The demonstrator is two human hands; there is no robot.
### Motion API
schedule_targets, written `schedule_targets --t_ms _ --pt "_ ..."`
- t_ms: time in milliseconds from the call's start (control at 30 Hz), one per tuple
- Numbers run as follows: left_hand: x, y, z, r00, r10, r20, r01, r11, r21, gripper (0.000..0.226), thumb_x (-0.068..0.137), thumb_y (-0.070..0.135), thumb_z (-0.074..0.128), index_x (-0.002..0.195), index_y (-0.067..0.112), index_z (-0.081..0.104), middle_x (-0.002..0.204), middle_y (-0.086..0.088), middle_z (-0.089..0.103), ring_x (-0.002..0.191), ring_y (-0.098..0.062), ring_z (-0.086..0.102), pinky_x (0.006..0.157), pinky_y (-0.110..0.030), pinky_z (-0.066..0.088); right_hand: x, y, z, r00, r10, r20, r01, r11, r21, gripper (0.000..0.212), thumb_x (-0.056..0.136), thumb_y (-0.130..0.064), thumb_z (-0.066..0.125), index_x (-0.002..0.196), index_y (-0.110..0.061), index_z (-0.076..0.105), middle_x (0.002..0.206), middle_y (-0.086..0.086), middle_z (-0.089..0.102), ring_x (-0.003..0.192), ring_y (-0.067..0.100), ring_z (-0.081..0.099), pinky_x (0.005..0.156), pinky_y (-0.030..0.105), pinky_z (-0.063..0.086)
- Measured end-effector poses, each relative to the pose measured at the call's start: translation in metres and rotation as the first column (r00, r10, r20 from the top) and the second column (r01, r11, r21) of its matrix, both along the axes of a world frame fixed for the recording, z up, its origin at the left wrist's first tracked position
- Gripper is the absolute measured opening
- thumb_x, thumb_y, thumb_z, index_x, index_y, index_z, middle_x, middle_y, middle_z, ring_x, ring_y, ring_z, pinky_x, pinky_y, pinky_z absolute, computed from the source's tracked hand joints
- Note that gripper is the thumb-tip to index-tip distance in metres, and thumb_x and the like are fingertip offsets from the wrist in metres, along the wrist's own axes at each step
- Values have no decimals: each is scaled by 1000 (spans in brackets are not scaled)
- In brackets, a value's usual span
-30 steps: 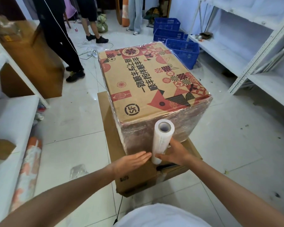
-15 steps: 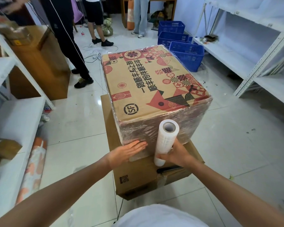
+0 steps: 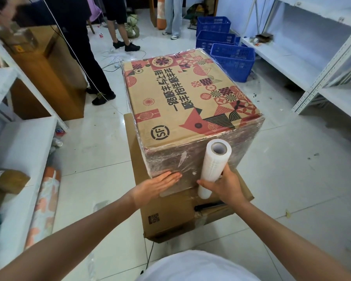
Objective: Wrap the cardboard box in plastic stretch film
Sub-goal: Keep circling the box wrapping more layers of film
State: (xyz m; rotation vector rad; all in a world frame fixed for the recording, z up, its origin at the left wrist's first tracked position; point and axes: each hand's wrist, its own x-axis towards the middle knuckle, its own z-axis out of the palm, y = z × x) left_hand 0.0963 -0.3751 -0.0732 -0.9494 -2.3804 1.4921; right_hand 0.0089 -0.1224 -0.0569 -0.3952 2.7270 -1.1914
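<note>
Tiled floor [image 3: 93, 151] workspace: left hand [image 3: 156, 184] — fingers straight, together — presses film onto box [image 3: 190, 110]; right hand [image 3: 226, 184], fingers clamped, grips roll [image 3: 214, 165] — keep tension even.

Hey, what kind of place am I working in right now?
Probably a packing or storage room: white metal shelving along the walls, stacked blue plastic crates, and a printed cardboard box being wrapped in film from a stretch film roll.

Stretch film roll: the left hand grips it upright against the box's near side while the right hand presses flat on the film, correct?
Hands are swapped. The head view shows the right hand gripping the stretch film roll upright against the cardboard box, while the left hand presses flat on the film.
</note>
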Motion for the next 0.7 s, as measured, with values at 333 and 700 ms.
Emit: schedule_targets --t_ms 333,700 --pt "9 16 -3 998 15 68 -15 1000 3 85 90 40 48 143 -7 1 147 -33 -2 139 -45 1 109 -56 -3 -7 15 -3 971 223 90 -219 974 -56 84 67 -22 85 136 -20 38 126 -6 50 120 20 47 93 29 42" --pt "8 1 -8 995 54 89 -55 998 15 88 94 40 47 143 -11 -6 146 -39 -14 135 -51 -11 110 -56 -4 -5 17 17 987 130 96 -119 986 -119 85 66 -21 86 135 -16 37 118 -7 53 109 12 47 87 29 42"
